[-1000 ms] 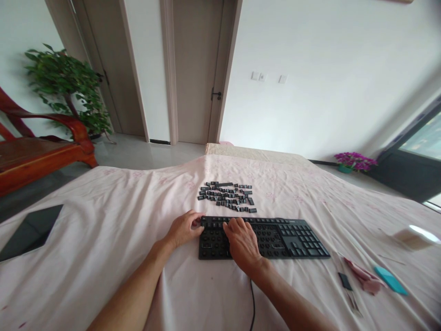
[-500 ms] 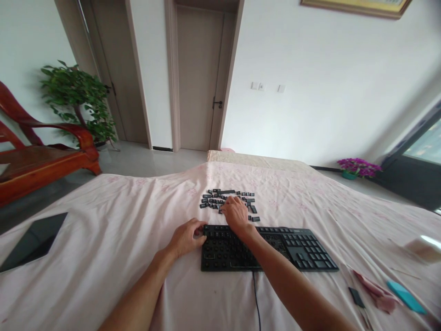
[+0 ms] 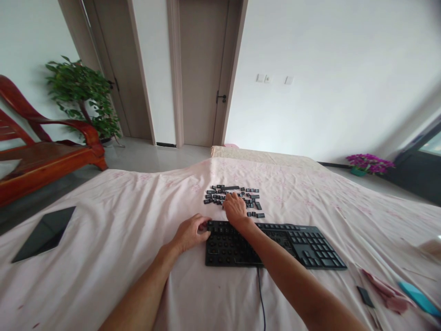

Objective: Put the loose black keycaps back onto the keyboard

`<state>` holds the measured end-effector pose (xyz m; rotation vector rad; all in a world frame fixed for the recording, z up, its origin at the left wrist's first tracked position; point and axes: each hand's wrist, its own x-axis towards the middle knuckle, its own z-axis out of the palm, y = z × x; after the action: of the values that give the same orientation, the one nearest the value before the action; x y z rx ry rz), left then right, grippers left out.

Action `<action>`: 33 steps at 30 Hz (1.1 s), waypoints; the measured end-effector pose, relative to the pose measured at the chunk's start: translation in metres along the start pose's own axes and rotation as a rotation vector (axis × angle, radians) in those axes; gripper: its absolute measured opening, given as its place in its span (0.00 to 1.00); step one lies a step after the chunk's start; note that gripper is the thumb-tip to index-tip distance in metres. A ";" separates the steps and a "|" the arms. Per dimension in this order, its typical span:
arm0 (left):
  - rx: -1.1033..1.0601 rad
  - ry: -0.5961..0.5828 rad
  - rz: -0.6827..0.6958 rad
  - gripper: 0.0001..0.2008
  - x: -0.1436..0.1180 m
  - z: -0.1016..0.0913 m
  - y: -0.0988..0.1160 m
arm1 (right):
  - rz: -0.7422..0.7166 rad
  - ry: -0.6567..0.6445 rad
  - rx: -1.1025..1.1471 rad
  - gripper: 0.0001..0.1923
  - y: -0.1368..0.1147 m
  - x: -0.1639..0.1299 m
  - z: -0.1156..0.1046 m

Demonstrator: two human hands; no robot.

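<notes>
A black keyboard [image 3: 312, 246] lies on the pink cloth, with many keycaps off its left and middle part and the keys on its right side in place. My left hand [image 3: 192, 233] grips its upper left corner between thumb and fingers. Beyond the keyboard, loose black keycaps [image 3: 209, 196] are spread in rough rows, a long space bar keycap [image 3: 230, 187] among them. My right hand [image 3: 235, 208] reaches across the keyboard into these keycaps. Its fingers are curled and bent down; the fingertips, and whatever may be between them, are hidden.
A dark tablet [image 3: 44, 233] lies at the left. To the right are a black-handled tool [image 3: 365, 296], a pink cloth strip [image 3: 387, 292] and a blue flat item [image 3: 418, 296]. The keyboard's cable [image 3: 261, 294] runs toward me. A wooden chair [image 3: 69, 158] stands beyond the left edge.
The view has tilted down and turned slightly left. My right hand has shifted a little left among the keycaps, uncovering more of those beside it. My left hand keeps its hold on the keyboard.
</notes>
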<state>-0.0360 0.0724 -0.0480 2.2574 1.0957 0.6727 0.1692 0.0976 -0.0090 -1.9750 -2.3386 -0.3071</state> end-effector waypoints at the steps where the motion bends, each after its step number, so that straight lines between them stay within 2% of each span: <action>1: -0.002 -0.001 -0.001 0.21 0.000 0.000 0.000 | 0.003 -0.002 0.007 0.13 -0.001 0.000 -0.001; 5: -0.013 -0.009 -0.014 0.20 0.000 -0.001 0.003 | 0.050 0.017 0.053 0.13 0.004 -0.002 -0.011; 8: -0.025 -0.013 -0.029 0.20 -0.001 -0.001 0.004 | 0.114 0.053 0.097 0.12 0.016 -0.017 -0.025; 12: -0.033 -0.019 -0.043 0.20 -0.001 -0.002 0.003 | 0.169 0.096 0.312 0.12 0.032 -0.056 -0.038; 16: -0.029 -0.013 -0.032 0.20 -0.002 0.000 0.001 | 0.150 0.110 0.439 0.08 0.033 -0.096 -0.036; 19: -0.023 0.004 -0.022 0.20 -0.002 0.001 0.000 | 0.128 0.098 0.417 0.08 0.029 -0.112 -0.028; 24: -0.014 0.002 -0.018 0.20 -0.001 0.002 -0.001 | 0.142 0.092 0.362 0.09 0.025 -0.116 -0.019; 33: -0.026 0.005 -0.023 0.20 -0.002 0.002 -0.001 | 0.030 0.069 0.166 0.11 0.015 -0.119 -0.027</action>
<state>-0.0363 0.0707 -0.0502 2.2191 1.1074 0.6795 0.2026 -0.0201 -0.0024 -1.8902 -2.2122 -0.1694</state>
